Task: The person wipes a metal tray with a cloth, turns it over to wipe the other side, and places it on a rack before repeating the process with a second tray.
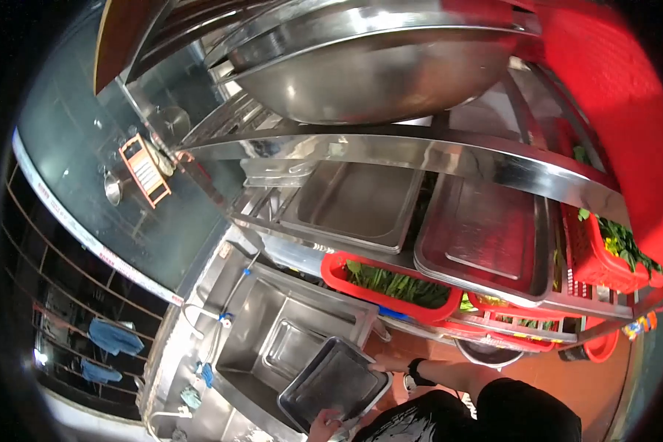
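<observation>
The steel rack fills most of my view. It carries a wide steel basin on top, and a deep pan and a flat pan on the shelf below. Under them, a red basket holds leafy greens. Lower left is the steel sink, with a smaller insert lying in its bowl.

The shallow steel tray is held tilted over the near edge of the sink, close to the body and apart from the rack. My right hand has its grip clamped on the far corner of the tray's rim. My left hand is clamped on the near corner, though the frame edge hides part of its fingers. A dark watch sits on the right wrist.

I judge the tray stiff and fairly light. Bare metal this near a sink is likely slick, and the rolled rim is thin. Opposite edges, with the thumbs over the rim, look like the safest hold.
</observation>
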